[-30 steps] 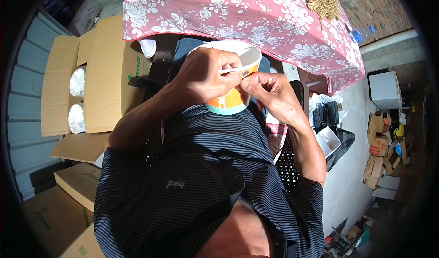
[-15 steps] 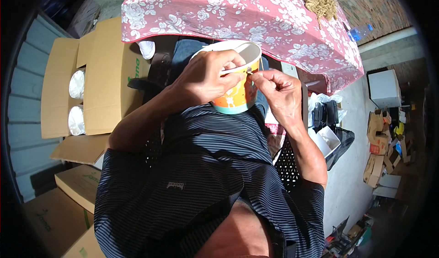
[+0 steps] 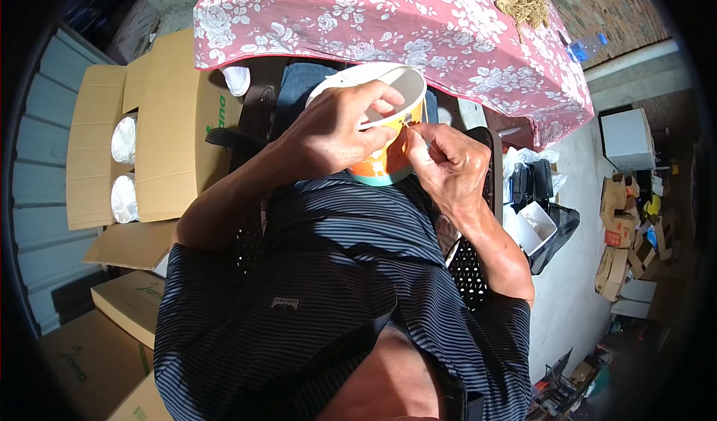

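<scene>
Orange-sided bucket [image 3: 388, 158] sits just left of the right hand [image 3: 453, 160], whose pinch I can't make out, while the left hand [image 3: 340, 126] clasps the near rim!

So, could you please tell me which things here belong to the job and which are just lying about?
Seemingly in use:
- orange-and-yellow bucket, its rim in the left hand
- right hand, fingers at the bucket's side

Apparently lying about:
- plastic bottle
- open white box
- cardboard cartons
</scene>
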Action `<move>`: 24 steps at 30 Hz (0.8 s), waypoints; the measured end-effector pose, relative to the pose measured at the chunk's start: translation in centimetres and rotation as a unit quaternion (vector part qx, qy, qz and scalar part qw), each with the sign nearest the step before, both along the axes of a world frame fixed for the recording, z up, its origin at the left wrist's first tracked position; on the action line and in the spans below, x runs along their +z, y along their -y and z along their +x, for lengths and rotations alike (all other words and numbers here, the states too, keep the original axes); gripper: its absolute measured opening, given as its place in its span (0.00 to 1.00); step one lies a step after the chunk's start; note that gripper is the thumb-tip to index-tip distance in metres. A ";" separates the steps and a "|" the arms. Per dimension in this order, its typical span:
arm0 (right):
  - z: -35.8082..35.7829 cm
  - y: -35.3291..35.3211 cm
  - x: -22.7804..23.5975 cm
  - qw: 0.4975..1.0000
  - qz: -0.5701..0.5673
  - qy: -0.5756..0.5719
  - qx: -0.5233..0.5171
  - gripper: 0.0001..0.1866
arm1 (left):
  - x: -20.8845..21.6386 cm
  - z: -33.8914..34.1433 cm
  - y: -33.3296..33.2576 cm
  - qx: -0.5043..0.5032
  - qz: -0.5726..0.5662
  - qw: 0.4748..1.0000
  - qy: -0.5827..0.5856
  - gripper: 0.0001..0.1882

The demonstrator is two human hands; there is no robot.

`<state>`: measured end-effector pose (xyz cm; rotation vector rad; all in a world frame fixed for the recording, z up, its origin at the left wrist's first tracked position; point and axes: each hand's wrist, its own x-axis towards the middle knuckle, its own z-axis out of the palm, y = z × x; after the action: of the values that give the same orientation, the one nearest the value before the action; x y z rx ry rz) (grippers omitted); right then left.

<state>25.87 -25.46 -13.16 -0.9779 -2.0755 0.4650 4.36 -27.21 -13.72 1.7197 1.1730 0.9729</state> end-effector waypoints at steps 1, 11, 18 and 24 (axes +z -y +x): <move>0.0 0.1 0.1 1.000 0.003 0.005 0.002 0.03 | 0.1 0.0 0.1 -0.003 -0.006 1.000 0.000 0.20; -0.3 0.2 0.5 0.999 0.023 0.018 0.017 0.04 | 0.3 -0.1 0.1 -0.029 0.020 0.999 0.006 0.19; -0.2 0.1 0.4 0.999 0.020 0.009 0.037 0.05 | 0.7 0.0 0.2 -0.038 0.046 0.998 -0.019 0.17; 0.2 -0.4 0.5 0.993 -0.114 -0.025 0.031 0.04 | 0.5 0.0 0.3 -0.052 0.075 0.995 -0.031 0.17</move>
<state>26.10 -25.02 -12.62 -1.0242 -2.0439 0.7646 4.37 -27.55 -13.18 1.9227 1.0593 0.9719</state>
